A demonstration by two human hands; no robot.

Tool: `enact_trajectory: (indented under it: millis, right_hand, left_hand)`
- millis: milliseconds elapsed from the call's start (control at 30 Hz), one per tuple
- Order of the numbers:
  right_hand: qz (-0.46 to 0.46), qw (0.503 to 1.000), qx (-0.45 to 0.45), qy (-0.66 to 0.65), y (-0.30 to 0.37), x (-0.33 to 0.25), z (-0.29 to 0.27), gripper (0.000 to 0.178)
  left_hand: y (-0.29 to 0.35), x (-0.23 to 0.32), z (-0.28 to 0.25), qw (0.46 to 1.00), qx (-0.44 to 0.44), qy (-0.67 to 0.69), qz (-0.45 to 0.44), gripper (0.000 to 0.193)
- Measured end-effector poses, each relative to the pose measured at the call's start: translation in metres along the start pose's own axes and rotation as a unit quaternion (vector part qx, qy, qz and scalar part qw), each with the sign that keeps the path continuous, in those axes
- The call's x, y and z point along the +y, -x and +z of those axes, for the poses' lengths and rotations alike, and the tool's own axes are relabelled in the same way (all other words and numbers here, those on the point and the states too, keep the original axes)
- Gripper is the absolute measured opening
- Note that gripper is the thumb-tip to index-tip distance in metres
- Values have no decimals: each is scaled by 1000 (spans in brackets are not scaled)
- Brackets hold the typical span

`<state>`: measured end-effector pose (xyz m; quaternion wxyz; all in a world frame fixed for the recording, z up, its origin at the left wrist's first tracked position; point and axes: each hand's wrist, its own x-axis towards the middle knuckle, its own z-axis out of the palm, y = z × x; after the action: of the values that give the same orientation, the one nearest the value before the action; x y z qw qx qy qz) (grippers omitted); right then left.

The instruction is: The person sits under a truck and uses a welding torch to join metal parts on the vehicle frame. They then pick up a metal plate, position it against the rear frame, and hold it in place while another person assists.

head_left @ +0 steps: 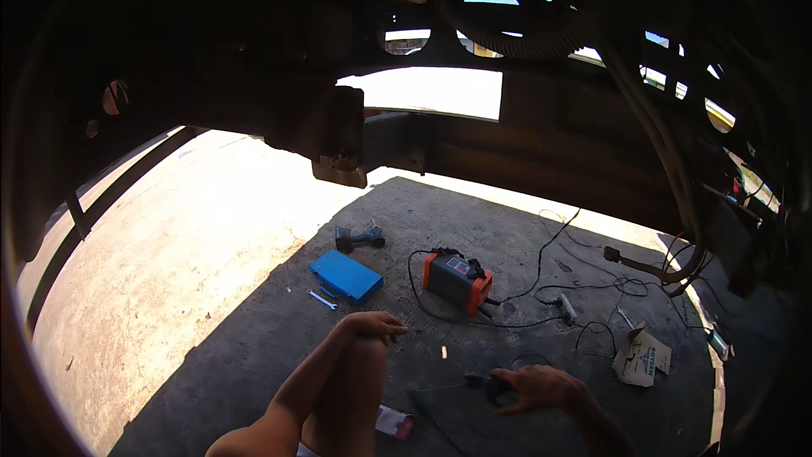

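Note:
My left hand (378,324) rests over my bent knee, its fingers loose and holding nothing. My right hand (545,389), low and right of centre, is closed round what looks like a black welding electrode holder (480,382). A thin rod (440,388) sticks out of it to the left. Beyond my hands stands a black and orange welding machine (458,278) with cables running from it. Left of the machine lie a blue case (347,277), an open-end wrench (322,300) and a dark cordless power tool (359,238).
Dark metal framework (524,148) hangs low overhead and in front. Cables (516,325) trail over the concrete, by a metal clamp (567,308) and a torn cardboard box (643,357). A white and pink packet (394,421) lies beside my leg.

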<state>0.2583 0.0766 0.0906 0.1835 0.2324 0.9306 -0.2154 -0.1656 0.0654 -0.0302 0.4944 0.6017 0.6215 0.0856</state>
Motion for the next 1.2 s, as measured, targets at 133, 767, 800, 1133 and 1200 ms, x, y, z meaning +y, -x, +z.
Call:
enact_trajectory:
  millis: [133, 767, 800, 1133, 1200]
  right_hand:
    - [-35, 999, 13, 12, -8, -6, -6, 87]
    - [-209, 974, 87, 15, -179, -120, -31, 65]
    - [-197, 977, 78, -2, -190, -126, -27, 62]
    - [-84, 981, 49, -170, -302, -158, -10, 86]
    - [-61, 980, 70, -177, -317, -172, -17, 88]
  left_hand:
    - [6, 7, 0, 1000, 3, -11, 7, 72]
    - [304, 16, 18, 937, 333, -99, 37, 42]
    - [312, 0, 16, 939, 337, -75, 14, 38]
    - [322, -198, -30, 868, 494, -23, 42, 33]
    - [333, -230, -52, 848, 528, -10, 43, 32]
